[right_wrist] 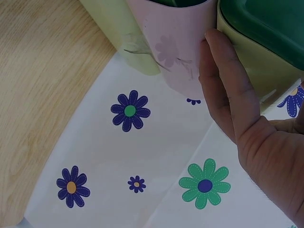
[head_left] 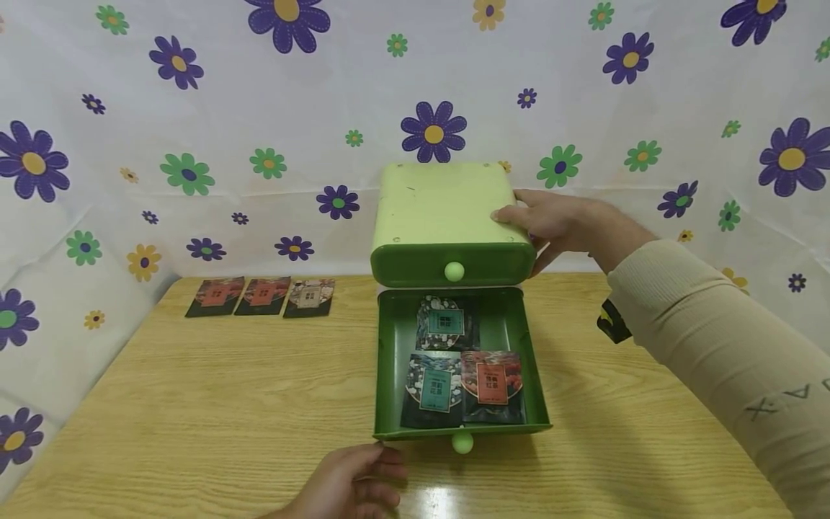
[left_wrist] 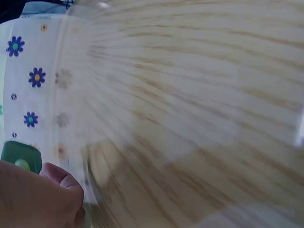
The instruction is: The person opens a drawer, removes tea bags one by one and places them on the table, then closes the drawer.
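Observation:
A small drawer cabinet (head_left: 447, 202) with a pale green shell stands at the back of the table. Its lower green drawer (head_left: 385, 360) is pulled out, with a jasmine-style tea sachet (head_left: 433, 389), a red tea sachet (head_left: 491, 386) and a further sachet (head_left: 444, 322) lying inside. My right hand (head_left: 551, 220) rests on the cabinet's upper right side; in the right wrist view, straight fingers (right_wrist: 232, 71) lie along the shell beside a pink tier (right_wrist: 175, 42). Below the drawer's front left corner is my left hand (head_left: 357, 483), its fingers loosely bent and holding nothing.
Three sachets (head_left: 262, 295) lie in a row at the table's back left. A round pale knob (head_left: 462, 442) juts from the drawer front. Partly behind the right sleeve is a black and yellow object (head_left: 612, 322). Flowered cloth (head_left: 292, 108) hangs behind the wooden table (head_left: 227, 404).

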Demonstrator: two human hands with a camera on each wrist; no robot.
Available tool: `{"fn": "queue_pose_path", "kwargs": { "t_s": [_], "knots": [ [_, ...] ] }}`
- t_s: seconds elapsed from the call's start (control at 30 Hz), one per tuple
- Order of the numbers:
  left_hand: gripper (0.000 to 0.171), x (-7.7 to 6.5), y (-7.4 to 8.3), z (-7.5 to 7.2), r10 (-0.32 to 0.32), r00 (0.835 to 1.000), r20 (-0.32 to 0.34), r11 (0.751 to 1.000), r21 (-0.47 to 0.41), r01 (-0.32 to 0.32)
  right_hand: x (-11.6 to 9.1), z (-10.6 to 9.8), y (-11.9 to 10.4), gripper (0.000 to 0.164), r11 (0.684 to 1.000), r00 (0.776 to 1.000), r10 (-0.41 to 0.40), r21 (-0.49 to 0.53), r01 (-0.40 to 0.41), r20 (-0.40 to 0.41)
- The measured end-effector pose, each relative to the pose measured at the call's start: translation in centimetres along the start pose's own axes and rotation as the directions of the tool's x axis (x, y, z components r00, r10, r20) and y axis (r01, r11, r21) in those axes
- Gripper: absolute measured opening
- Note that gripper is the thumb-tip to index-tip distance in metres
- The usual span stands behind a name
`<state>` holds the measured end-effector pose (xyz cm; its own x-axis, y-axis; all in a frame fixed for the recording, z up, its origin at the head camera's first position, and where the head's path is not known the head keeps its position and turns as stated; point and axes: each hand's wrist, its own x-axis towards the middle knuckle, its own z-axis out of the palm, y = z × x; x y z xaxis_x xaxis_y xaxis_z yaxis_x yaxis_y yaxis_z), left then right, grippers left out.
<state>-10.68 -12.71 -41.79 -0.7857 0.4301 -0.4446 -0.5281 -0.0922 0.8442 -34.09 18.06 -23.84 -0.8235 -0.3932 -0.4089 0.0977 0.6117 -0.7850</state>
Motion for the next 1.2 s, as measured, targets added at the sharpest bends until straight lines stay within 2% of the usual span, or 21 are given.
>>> {"fn": "queue_pose_path", "kwargs": {
  "t_s": [0.13,0.3,0.4,0.5,0.6,0.73,0.8,0.87,0.9,0.97,1.03,1.2],
  "knots": [
    [0.045,-0.6,0.5,-1.5,-0.033,0.999,-0.037,0.999,0.019,0.033,0.0,-0.1,0.1,0.064,1.000,1.000,0.005,0.008,-0.005,0.000],
    [0.044,-1.0,1.3,-2.9,-0.025,0.996,-0.089,1.000,0.016,0.027,0.0,-0.1,0.1,0.064,1.000,1.000,0.005,0.003,-0.005,-0.001],
    [0.046,-0.9,2.1,-3.5,0.001,0.993,-0.118,0.998,0.062,0.007,-0.1,-0.1,0.1,0.065,1.000,1.000,0.004,0.001,-0.004,-0.003],
    [0.049,-0.8,3.0,-3.8,0.034,0.987,-0.156,0.989,0.149,-0.010,-0.1,-0.1,0.2,0.065,1.000,1.000,0.004,0.000,-0.004,-0.004],
    [0.049,-0.6,4.1,-3.9,0.084,0.972,-0.219,0.971,0.238,-0.030,0.0,0.0,0.2,0.065,1.000,1.000,0.003,-0.002,-0.003,-0.005],
    [0.045,-0.4,5.8,-3.7,0.172,0.935,-0.311,0.943,0.327,-0.065,0.0,0.0,0.1,0.065,1.000,1.000,-0.002,0.000,0.002,-0.002],
    [0.043,-0.4,6.6,-3.6,0.232,0.918,-0.321,0.918,0.385,-0.097,0.0,0.0,0.1,0.065,1.000,1.000,-0.005,0.001,0.005,0.001],
    [0.041,-0.4,7.5,-3.6,0.299,0.903,-0.307,0.875,0.466,-0.132,0.0,0.0,0.0,0.065,1.000,1.000,-0.006,0.001,0.006,0.002],
    [0.040,-0.4,7.9,-3.6,0.338,0.895,-0.291,0.843,0.515,-0.152,0.0,0.0,0.0,0.065,1.000,1.000,-0.007,0.001,0.007,0.003],
    [0.038,-0.5,8.6,-3.5,0.425,0.873,-0.238,0.757,0.623,-0.198,0.0,0.0,0.0,0.066,1.000,1.000,-0.006,-0.001,0.006,0.003],
    [0.035,-0.5,9.2,-3.4,0.505,0.843,-0.183,0.653,0.720,-0.235,0.0,0.0,0.0,0.065,1.000,1.000,-0.005,-0.002,0.005,0.003],
    [0.025,-0.2,9.9,-2.8,0.658,0.753,-0.006,0.355,0.885,-0.303,-0.1,0.0,0.0,0.065,1.000,1.000,-0.001,-0.002,0.001,0.004]
  ]
}}
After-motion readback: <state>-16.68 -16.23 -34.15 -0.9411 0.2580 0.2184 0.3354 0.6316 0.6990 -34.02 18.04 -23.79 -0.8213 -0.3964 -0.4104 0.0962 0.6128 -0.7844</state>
